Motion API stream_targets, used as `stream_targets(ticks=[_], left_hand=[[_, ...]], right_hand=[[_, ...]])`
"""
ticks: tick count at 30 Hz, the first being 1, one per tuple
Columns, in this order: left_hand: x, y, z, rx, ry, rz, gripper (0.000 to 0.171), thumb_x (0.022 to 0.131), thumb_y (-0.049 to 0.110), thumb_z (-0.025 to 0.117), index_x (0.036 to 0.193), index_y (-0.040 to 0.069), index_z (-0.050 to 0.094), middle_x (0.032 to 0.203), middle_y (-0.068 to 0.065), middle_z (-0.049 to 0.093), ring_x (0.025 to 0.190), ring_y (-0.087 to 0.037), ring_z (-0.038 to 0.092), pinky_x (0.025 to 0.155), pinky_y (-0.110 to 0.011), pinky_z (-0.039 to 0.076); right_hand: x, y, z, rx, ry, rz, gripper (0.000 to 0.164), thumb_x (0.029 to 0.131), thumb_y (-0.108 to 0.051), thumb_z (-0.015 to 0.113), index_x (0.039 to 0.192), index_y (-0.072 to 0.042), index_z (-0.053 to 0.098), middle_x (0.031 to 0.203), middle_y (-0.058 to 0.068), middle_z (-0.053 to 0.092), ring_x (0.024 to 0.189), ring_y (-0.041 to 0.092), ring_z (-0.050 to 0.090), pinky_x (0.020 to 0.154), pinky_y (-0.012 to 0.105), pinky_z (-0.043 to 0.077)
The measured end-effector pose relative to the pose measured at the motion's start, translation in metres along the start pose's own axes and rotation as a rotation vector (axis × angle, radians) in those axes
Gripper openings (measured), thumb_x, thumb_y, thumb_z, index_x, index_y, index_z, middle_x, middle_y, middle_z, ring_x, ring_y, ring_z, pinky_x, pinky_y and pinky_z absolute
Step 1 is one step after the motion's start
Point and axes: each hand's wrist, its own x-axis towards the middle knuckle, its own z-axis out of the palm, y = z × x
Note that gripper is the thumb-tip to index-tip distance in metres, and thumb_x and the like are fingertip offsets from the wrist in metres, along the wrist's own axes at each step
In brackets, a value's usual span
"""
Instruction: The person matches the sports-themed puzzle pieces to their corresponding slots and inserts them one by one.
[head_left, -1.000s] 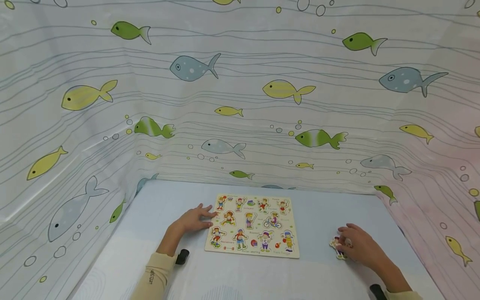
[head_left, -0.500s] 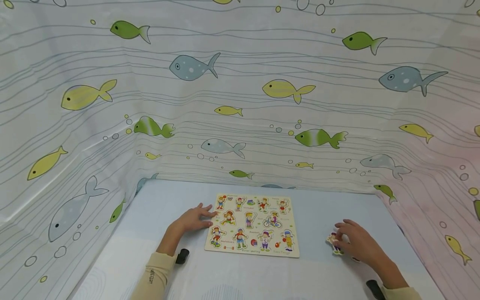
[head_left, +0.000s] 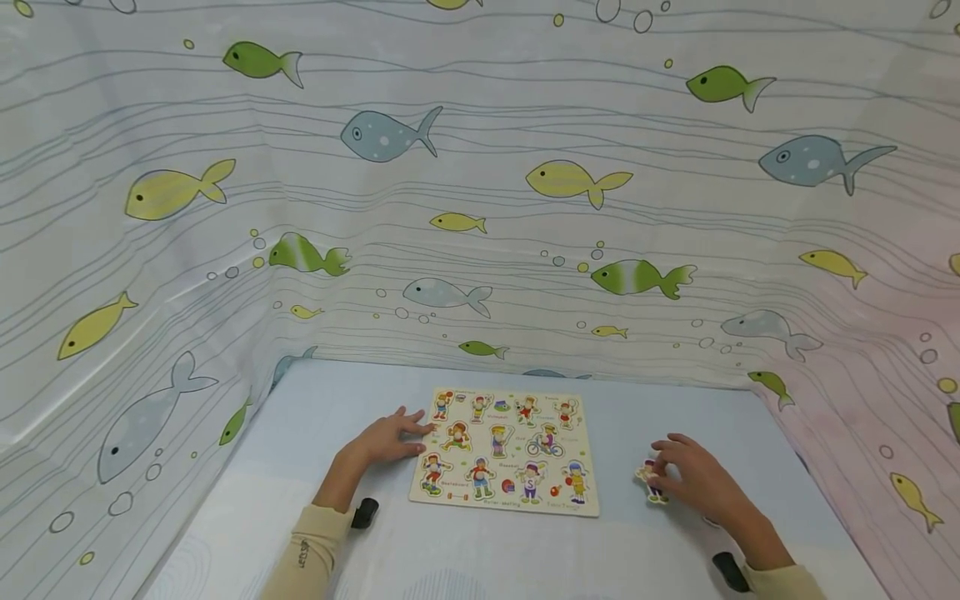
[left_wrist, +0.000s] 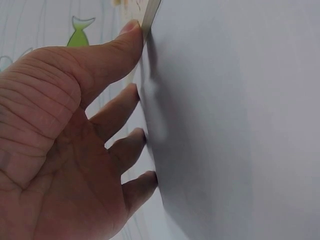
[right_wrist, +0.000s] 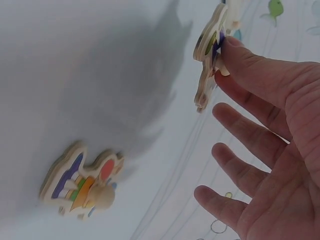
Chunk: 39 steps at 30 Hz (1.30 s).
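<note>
The flat wooden puzzle board (head_left: 465,502), printed with sports figures, lies on the table. My left hand (head_left: 386,439) has its fingers spread at the board's left edge. In the left wrist view the left thumb (left_wrist: 129,42) touches the board's side, with the other fingertips down at the tabletop. Over to the right, my right hand (head_left: 697,475) pinches a figure-shaped wooden puzzle piece (right_wrist: 207,57) between thumb and index finger. That piece is held raised, its edge towards the right wrist camera; the remaining fingers extend loosely apart.
A second figure-shaped puzzle piece (right_wrist: 82,182), with a knob on it, lies on the table, mostly hidden behind the right hand in the head view. Several figures fill the board. A fish-patterned curtain (head_left: 480,250) encloses the pale table (head_left: 337,550) at back and sides.
My right hand has moved left and slightly away from me, carrying the puzzle piece towards the board. The left hand and the board have stayed still.
</note>
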Motion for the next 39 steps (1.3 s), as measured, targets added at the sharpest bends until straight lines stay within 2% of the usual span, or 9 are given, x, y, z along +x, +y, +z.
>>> stream_targets(ticks=[15,22,39], left_hand=[[-0.001,0.001,-0.001,0.001,0.010,0.002,0.043,0.088,0.028,0.074,0.129,0.015,0.067,0.150,-0.014,0.044,0.142,-0.047,0.024,0.110,-0.065,0.023],[-0.001,0.001,0.000,0.020,0.022,0.030,0.043,0.088,0.028,0.074,0.128,0.014,0.068,0.148,-0.016,0.046,0.140,-0.050,0.026,0.108,-0.066,0.026],[0.001,0.000,0.001,0.013,0.014,0.013,0.044,0.089,0.027,0.073,0.130,0.015,0.065,0.149,-0.013,0.045,0.142,-0.048,0.025,0.109,-0.066,0.025]], right_hand=[[0.019,-0.024,0.007,0.036,-0.008,-0.016,0.022,0.079,-0.024,0.083,0.073,-0.028,0.063,0.124,0.011,0.065,0.132,0.044,0.042,0.104,0.065,0.034],[0.027,-0.037,0.010,0.060,-0.020,-0.034,0.020,0.080,-0.024,0.083,0.074,-0.027,0.064,0.125,0.010,0.065,0.134,0.043,0.040,0.105,0.065,0.033],[0.046,-0.065,0.024,0.083,-0.045,-0.079,0.021,0.080,-0.029,0.083,0.073,-0.029,0.064,0.126,0.007,0.064,0.136,0.039,0.040,0.107,0.061,0.034]])
